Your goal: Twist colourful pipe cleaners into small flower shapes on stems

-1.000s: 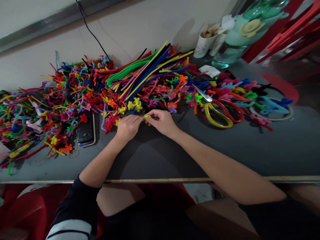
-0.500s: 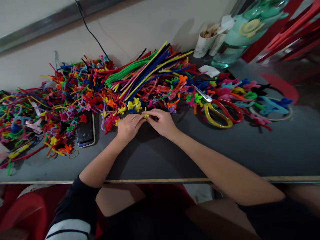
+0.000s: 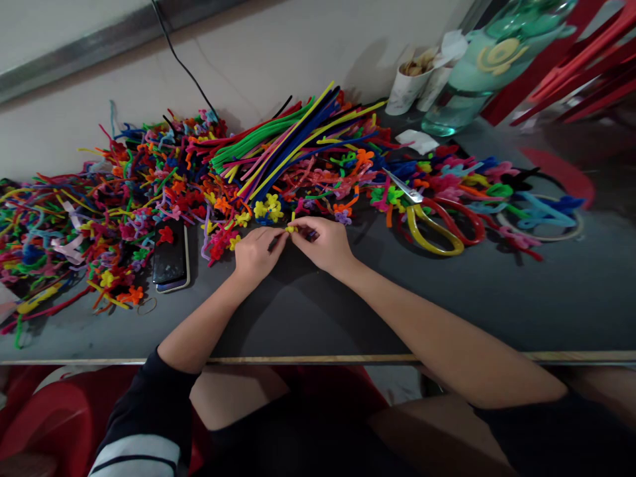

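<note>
Bent a little more than in the earlier frame, the fingers of the left hand point(image 3: 259, 253) now show a gap between thumb and fingers, while the right hand point(image 3: 322, 244) has barely shifted. The yellow piece point(image 3: 291, 229) sits where the 2 hands meet, above the middle of the table point(image 3: 318, 324). Each hand is closed in a pinch at it, with the fingertips of both hands almost touching; a short yellow end points up between them. Something dark purple shows under the right hand's fingers, too small to make out.

Just beyond the hands lie yellow fuzzy flowers point(image 3: 268, 209) and a purple flower point(image 3: 342, 214). Behind them, a bundle of straight fuzzy stems point(image 3: 293, 136) in green, blue, yellow, pink and red rests on top of the pile. To the left spreads a tangled heap of bent stems point(image 3: 124, 179), and at its near edge is a black phone point(image 3: 169, 262) with 1 red flower point(image 3: 165, 235) on it. A thin loop point(image 3: 147, 305) lies near the phone.

On the right, scissors point(image 3: 437, 228) with 1 yellow and 1 red handle lie with their blades apart from the hands, against more coloured flowers point(image 3: 452, 175). Farther back stand a green bottle point(image 3: 454, 106) and a paper cup point(image 3: 405, 91) holding wooden sticks.
</note>
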`<state>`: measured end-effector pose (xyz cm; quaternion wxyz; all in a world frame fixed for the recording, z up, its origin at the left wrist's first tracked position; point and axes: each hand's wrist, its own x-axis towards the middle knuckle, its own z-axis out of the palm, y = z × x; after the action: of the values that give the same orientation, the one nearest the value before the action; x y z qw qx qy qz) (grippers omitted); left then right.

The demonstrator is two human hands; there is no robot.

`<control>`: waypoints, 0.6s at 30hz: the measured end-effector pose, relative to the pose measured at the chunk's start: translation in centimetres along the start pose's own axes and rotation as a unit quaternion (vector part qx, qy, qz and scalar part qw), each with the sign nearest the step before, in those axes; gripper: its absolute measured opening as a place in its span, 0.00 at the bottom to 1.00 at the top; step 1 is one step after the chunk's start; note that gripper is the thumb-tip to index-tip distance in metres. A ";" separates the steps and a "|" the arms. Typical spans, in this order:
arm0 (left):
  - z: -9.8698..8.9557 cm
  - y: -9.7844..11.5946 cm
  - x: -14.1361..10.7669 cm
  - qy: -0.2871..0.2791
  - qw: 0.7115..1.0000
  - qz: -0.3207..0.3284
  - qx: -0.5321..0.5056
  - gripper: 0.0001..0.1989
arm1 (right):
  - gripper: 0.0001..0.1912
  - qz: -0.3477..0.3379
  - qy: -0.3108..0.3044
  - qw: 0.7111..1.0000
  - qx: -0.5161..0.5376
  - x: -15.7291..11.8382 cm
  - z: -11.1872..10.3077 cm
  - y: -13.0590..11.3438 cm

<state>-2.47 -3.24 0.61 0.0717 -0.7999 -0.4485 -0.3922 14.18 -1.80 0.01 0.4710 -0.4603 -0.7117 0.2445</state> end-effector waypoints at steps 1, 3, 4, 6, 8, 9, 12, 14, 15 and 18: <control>0.0 0.0 0.0 0.001 1.000 -0.006 0.003 0.08 | 0.08 0.000 0.001 1.000 -0.005 0.0 0.0 0.0; 0.0 0.0 0.0 0.002 1.000 -0.018 0.007 0.08 | 0.09 -0.005 0.003 1.000 -0.011 -0.1 0.1 0.0; 0.0 0.1 0.0 -0.002 1.000 -0.022 0.007 0.08 | 0.09 -0.009 0.005 1.000 -0.014 -0.1 0.1 0.1; 0.0 0.1 -0.1 -0.014 0.999 -0.032 0.002 0.08 | 0.09 -0.013 0.008 1.000 -0.019 -0.1 0.1 0.1; 0.0 0.3 -0.1 -0.029 0.998 -0.050 -0.011 0.08 | 0.09 -0.016 0.008 1.000 -0.020 -0.1 0.1 0.1; -0.1 0.3 -0.1 -0.036 0.997 -0.065 -0.021 0.08 | 0.09 -0.018 0.008 1.000 -0.019 -0.1 0.0 0.1; -0.1 0.4 0.1 -0.050 0.990 -0.116 -0.065 0.07 | 0.09 -0.020 0.004 1.000 -0.011 -0.1 -0.1 0.0; 0.0 0.3 0.2 -0.063 0.981 -0.144 -0.113 0.07 | 0.09 -0.014 0.002 1.000 -0.003 0.0 -0.1 -0.1; 0.1 0.2 0.3 -0.072 0.974 -0.155 -0.147 0.08 | 0.09 -0.011 0.002 1.000 0.002 0.0 -0.2 -0.2; 0.5 -0.1 0.3 -0.095 0.937 -0.191 -0.276 0.11 | 0.09 0.004 -0.002 1.000 0.023 0.0 -0.2 -0.4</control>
<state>-2.19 -2.74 0.52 -0.2710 -0.7209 -0.4721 -0.4290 14.17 -1.96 0.39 0.4788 -0.4516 -0.7052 0.2638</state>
